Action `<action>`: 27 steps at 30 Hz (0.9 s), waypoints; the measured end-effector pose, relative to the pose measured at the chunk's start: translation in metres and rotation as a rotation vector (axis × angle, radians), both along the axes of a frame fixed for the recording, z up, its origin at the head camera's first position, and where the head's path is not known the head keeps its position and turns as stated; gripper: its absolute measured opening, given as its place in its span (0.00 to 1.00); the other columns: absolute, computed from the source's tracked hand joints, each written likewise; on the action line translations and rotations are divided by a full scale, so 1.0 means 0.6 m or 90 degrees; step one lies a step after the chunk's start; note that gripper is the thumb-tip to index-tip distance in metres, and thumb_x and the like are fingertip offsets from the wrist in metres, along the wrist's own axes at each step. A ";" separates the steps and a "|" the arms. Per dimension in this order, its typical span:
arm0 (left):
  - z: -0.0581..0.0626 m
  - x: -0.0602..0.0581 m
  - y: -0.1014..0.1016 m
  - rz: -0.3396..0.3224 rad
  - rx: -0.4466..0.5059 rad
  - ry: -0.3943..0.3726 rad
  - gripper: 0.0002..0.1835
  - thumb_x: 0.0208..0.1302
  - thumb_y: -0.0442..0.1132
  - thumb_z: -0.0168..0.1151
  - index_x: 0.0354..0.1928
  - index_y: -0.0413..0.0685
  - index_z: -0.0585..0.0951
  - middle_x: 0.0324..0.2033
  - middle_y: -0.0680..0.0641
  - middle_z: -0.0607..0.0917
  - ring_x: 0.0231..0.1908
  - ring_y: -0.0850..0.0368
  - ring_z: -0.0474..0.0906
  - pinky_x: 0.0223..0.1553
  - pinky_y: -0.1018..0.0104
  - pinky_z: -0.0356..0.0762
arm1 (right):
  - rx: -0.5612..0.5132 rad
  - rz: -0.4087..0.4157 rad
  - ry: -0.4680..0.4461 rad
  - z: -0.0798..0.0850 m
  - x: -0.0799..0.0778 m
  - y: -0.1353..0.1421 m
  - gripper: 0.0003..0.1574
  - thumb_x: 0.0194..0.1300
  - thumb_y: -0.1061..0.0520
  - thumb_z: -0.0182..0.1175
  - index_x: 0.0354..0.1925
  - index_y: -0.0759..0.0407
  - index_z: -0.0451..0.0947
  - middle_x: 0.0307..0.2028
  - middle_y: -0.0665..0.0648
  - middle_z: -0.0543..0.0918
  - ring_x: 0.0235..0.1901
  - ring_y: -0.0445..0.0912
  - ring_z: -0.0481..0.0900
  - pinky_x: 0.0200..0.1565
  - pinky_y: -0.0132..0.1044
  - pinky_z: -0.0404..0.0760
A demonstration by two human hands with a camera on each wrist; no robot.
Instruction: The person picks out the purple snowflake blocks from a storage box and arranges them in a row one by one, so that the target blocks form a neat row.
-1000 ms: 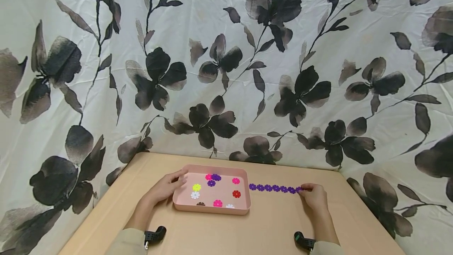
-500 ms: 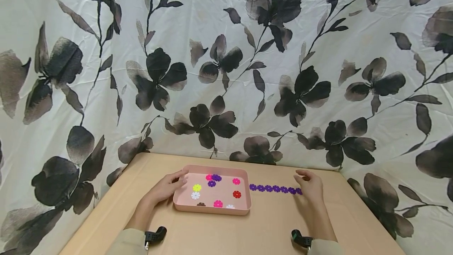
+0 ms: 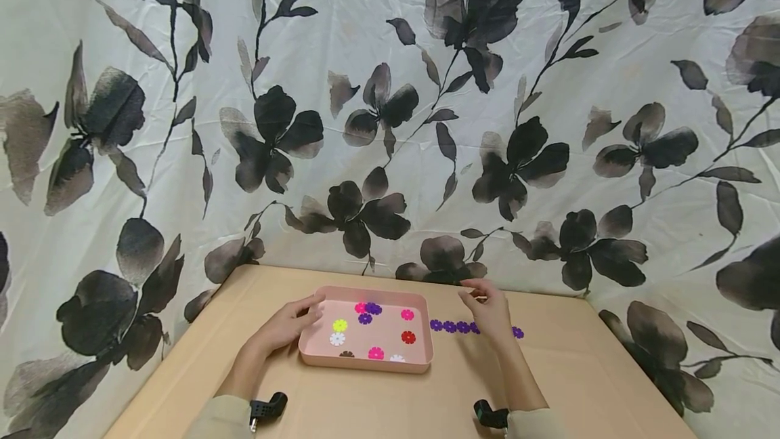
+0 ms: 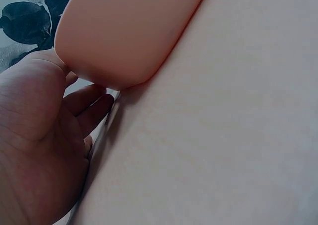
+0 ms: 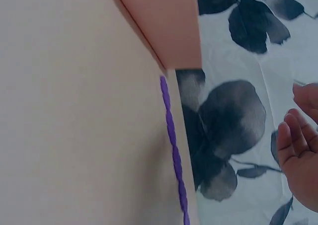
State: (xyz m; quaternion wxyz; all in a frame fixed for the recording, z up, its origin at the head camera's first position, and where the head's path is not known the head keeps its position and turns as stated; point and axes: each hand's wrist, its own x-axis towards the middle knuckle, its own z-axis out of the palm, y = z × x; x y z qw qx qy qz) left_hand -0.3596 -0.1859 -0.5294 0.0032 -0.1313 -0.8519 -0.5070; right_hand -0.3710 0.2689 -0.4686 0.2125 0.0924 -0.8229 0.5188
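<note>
A pink tray (image 3: 374, 336) lies on the table with several loose flower-shaped pieces in pink, purple, yellow, white, red and brown. My left hand (image 3: 285, 325) holds its left end, the thumb at the rim; the left wrist view shows curled fingers (image 4: 94, 113) by the tray's underside corner. From the tray's right side runs a straight row of purple flower-shaped pieces (image 3: 449, 326), seen edge-on as a purple strip (image 5: 172, 135) in the right wrist view. My right hand (image 3: 492, 314) is raised over this row, hiding part of it, its fingers loosely bent with nothing between them.
The light wooden table (image 3: 378, 405) ends at the back against a white cloth (image 3: 390, 12) printed with dark flowers. Black wrist straps with cameras (image 3: 268, 406) sit at both sleeves.
The right hand has let go of the right end of the purple row, risen and moved left toward the tray. The left hand and tray stay in place.
</note>
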 end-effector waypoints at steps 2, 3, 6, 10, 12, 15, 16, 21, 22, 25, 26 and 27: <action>0.000 0.000 0.000 -0.003 0.002 0.001 0.30 0.78 0.48 0.58 0.77 0.47 0.70 0.79 0.36 0.62 0.80 0.33 0.52 0.78 0.33 0.50 | 0.005 0.020 0.005 -0.002 -0.001 -0.016 0.12 0.70 0.60 0.69 0.51 0.57 0.87 0.47 0.62 0.85 0.40 0.45 0.79 0.38 0.28 0.79; 0.000 0.000 0.000 -0.004 0.003 0.001 0.30 0.78 0.48 0.58 0.77 0.47 0.70 0.79 0.36 0.61 0.80 0.33 0.52 0.78 0.33 0.50 | 0.008 0.029 0.006 -0.003 0.000 -0.024 0.12 0.69 0.60 0.69 0.51 0.57 0.87 0.47 0.61 0.85 0.41 0.45 0.79 0.38 0.28 0.80; 0.001 0.001 -0.001 -0.005 0.008 0.002 0.30 0.78 0.47 0.59 0.77 0.48 0.70 0.79 0.37 0.62 0.80 0.34 0.51 0.79 0.33 0.49 | 0.013 0.057 0.008 -0.003 -0.001 -0.049 0.11 0.69 0.60 0.69 0.50 0.56 0.88 0.48 0.59 0.85 0.42 0.47 0.80 0.39 0.28 0.80; 0.003 0.002 0.000 -0.005 0.010 0.001 0.29 0.78 0.48 0.59 0.76 0.48 0.70 0.79 0.38 0.63 0.80 0.34 0.52 0.79 0.33 0.49 | 0.020 0.076 0.001 0.000 0.002 -0.086 0.11 0.69 0.61 0.69 0.49 0.53 0.88 0.48 0.58 0.84 0.42 0.48 0.80 0.40 0.28 0.80; 0.002 0.002 0.000 -0.003 0.010 -0.001 0.29 0.78 0.48 0.58 0.76 0.49 0.71 0.79 0.38 0.63 0.80 0.34 0.52 0.79 0.34 0.49 | 0.024 0.087 -0.007 0.000 0.004 -0.105 0.12 0.69 0.61 0.69 0.49 0.52 0.88 0.49 0.58 0.84 0.42 0.48 0.79 0.41 0.28 0.81; 0.001 0.001 0.002 0.000 0.011 -0.004 0.29 0.78 0.48 0.58 0.76 0.48 0.71 0.79 0.38 0.64 0.80 0.34 0.52 0.79 0.35 0.49 | 0.037 0.113 -0.013 -0.003 0.005 -0.129 0.12 0.69 0.62 0.68 0.50 0.52 0.88 0.49 0.61 0.83 0.41 0.48 0.79 0.40 0.27 0.82; 0.001 0.001 0.003 0.000 0.009 -0.003 0.29 0.79 0.48 0.58 0.76 0.48 0.71 0.79 0.38 0.64 0.80 0.34 0.52 0.79 0.35 0.49 | 0.043 0.121 -0.016 -0.006 0.004 -0.136 0.12 0.69 0.62 0.68 0.50 0.53 0.88 0.48 0.61 0.83 0.40 0.47 0.78 0.39 0.27 0.82; 0.002 0.002 0.004 0.002 0.004 -0.004 0.29 0.79 0.48 0.58 0.76 0.48 0.70 0.78 0.38 0.64 0.80 0.34 0.53 0.79 0.35 0.49 | 0.081 0.149 -0.035 -0.017 0.001 -0.166 0.12 0.69 0.63 0.68 0.51 0.59 0.87 0.44 0.57 0.83 0.38 0.47 0.78 0.34 0.27 0.81; 0.003 0.002 0.004 0.002 0.004 -0.004 0.29 0.79 0.48 0.58 0.76 0.47 0.70 0.78 0.38 0.64 0.80 0.34 0.53 0.79 0.35 0.49 | 0.084 0.151 -0.041 -0.019 0.000 -0.171 0.12 0.69 0.62 0.68 0.51 0.59 0.87 0.43 0.57 0.83 0.37 0.47 0.77 0.33 0.27 0.81; 0.005 0.003 0.003 0.002 0.007 -0.003 0.29 0.79 0.48 0.58 0.76 0.47 0.70 0.78 0.37 0.64 0.80 0.34 0.53 0.79 0.35 0.49 | 0.099 0.161 -0.042 -0.023 -0.005 -0.183 0.12 0.70 0.61 0.68 0.51 0.58 0.87 0.43 0.56 0.83 0.37 0.47 0.77 0.33 0.27 0.82; 0.006 0.003 0.002 0.002 0.008 -0.003 0.29 0.79 0.48 0.58 0.76 0.47 0.70 0.78 0.37 0.64 0.80 0.34 0.53 0.79 0.35 0.49 | 0.105 0.164 -0.040 -0.025 -0.007 -0.186 0.12 0.70 0.61 0.68 0.51 0.58 0.87 0.43 0.55 0.83 0.37 0.46 0.77 0.33 0.27 0.82; 0.006 0.004 0.002 0.003 0.009 -0.003 0.29 0.79 0.48 0.58 0.76 0.47 0.70 0.78 0.37 0.64 0.80 0.34 0.53 0.79 0.35 0.49 | 0.111 0.167 -0.040 -0.026 -0.009 -0.189 0.12 0.70 0.60 0.68 0.51 0.58 0.87 0.43 0.55 0.83 0.37 0.46 0.77 0.34 0.27 0.82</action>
